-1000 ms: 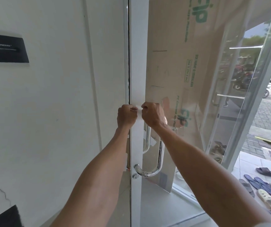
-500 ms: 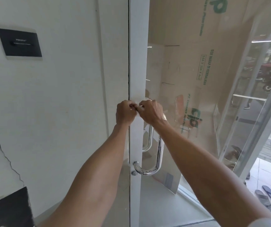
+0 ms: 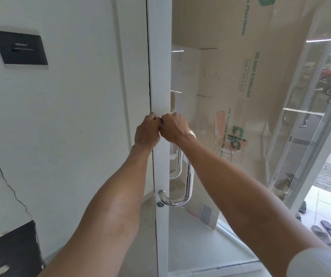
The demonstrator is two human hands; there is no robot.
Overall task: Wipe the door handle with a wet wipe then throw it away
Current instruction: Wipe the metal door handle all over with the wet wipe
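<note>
up against the white door frame [image 3: 158, 76], i am seeing both hands bunched together. the left hand [image 3: 146, 130] and the right hand [image 3: 173, 126] are touching knuckle to knuckle, fingers curled in tight, fingertips meeting in the small gap between them. the wet wipe is not showing plainly. i am judging that it is pinched in that gap and being unfolded or bunched by both hands, since little else explains two fists pressed together like this. i cannot tell how much of it each hand is gripping.

the door handle [image 3: 189, 176], a chrome u-shaped pull, is sitting just below and to the right of the hands. its upper end is hiding behind the right wrist, and its lower end is running into the frame just above a small lock cylinder [image 3: 160, 204]. neither hand is touching the bar, as far as i am making out. i am reading this as preparation, with the hands hovering near the handle so the wipe can go straight down onto the bar. the wiping is not yet done. no bin is showing anywhere, so throwing the wipe away is likely going to mean turning from the door. cardboard [image 3: 230, 56] is leaning behind the glass.
</note>
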